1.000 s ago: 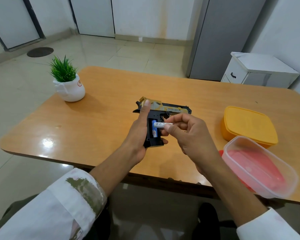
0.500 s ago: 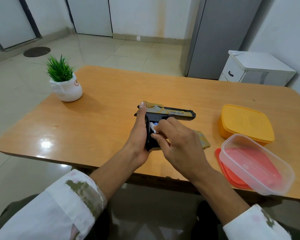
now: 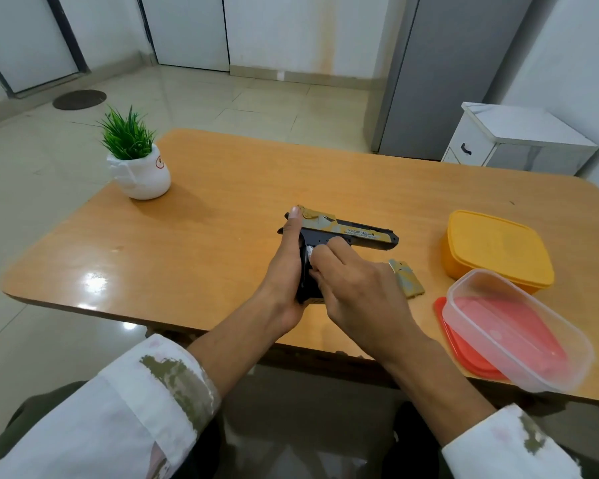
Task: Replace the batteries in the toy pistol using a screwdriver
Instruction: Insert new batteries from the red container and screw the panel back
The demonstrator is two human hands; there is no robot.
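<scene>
The black and gold toy pistol (image 3: 357, 234) lies on its side on the wooden table (image 3: 222, 219), barrel pointing right. My left hand (image 3: 286, 271) grips its black handle, thumb stretched up along the rear of the slide. My right hand (image 3: 357, 292) covers the open battery bay in the handle, its fingers pressing a white battery (image 3: 309, 252) into it; only the battery's top end shows. The gold battery cover (image 3: 406, 278) lies loose on the table just right of my right hand. No screwdriver is in view.
A yellow lidded box (image 3: 495, 250) stands at the right. A clear container (image 3: 512, 326) sits tilted on a red lid (image 3: 464, 354) at the table's near right edge. A small potted plant (image 3: 135, 160) stands at the far left. A white cabinet (image 3: 519, 140) is behind the table.
My right hand has brought the white battery down from above the handle into the battery bay and now covers it. The pistol has come down flat; my left hand keeps its grip.
</scene>
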